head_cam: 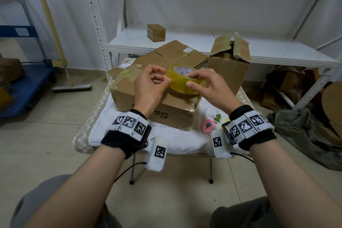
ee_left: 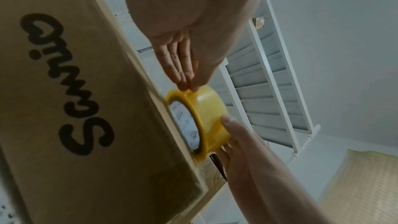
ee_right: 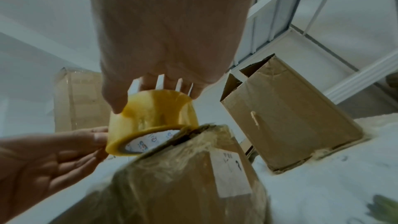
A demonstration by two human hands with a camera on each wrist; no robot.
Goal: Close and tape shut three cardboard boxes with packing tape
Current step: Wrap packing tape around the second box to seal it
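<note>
Yellowish tape roll (head_cam: 185,78) flat on closed box (head_cam: 157,96), axis vertical; right hand (head_cam: 207,87) grips it, left hand (head_cam: 149,85) pinches its edge.

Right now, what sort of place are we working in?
Probably a storeroom or small packing room. White metal shelving lines the wall, cardboard boxes crowd a little cloth-covered table, more flattened cardboard lies under the shelf, and a blue platform cart stands on the tiled floor.

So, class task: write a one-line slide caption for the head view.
Right hand grips a yellow tape roll on a closed box; left hand picks at it.
</note>
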